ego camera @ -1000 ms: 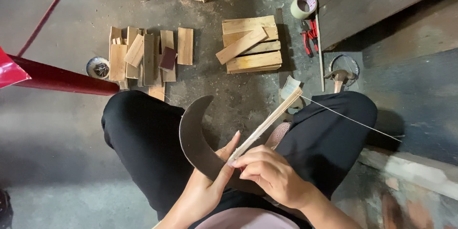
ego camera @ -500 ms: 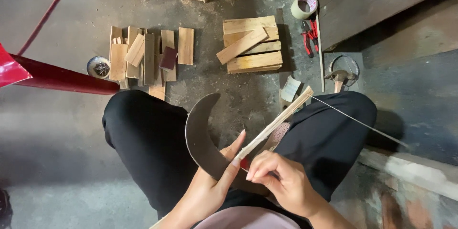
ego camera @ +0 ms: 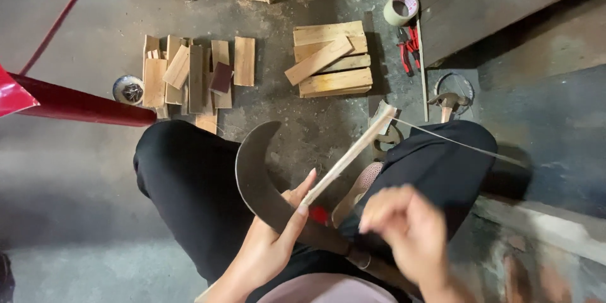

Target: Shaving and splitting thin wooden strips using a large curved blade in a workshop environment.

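Observation:
I sit with black-trousered legs over a concrete floor. My left hand grips a dark curved blade that arcs up and to the left, and its fingers press a long pale wooden strip against the blade's edge. The strip slants up to the right, and a thin sliver trails from its far end across my right knee. My right hand is blurred, lower right of the strip and apart from its visible part. Whether it holds anything is unclear.
Small wooden boards lie in rows on the floor ahead, with a stack of thicker boards to their right. A tape roll, red pliers and a hammer lie near a dark plank. A red metal bar crosses at left.
My right hand has pulled back down and to the right, away from the strip, and is now blurred. The blade and strip have shifted slightly right in my left hand.

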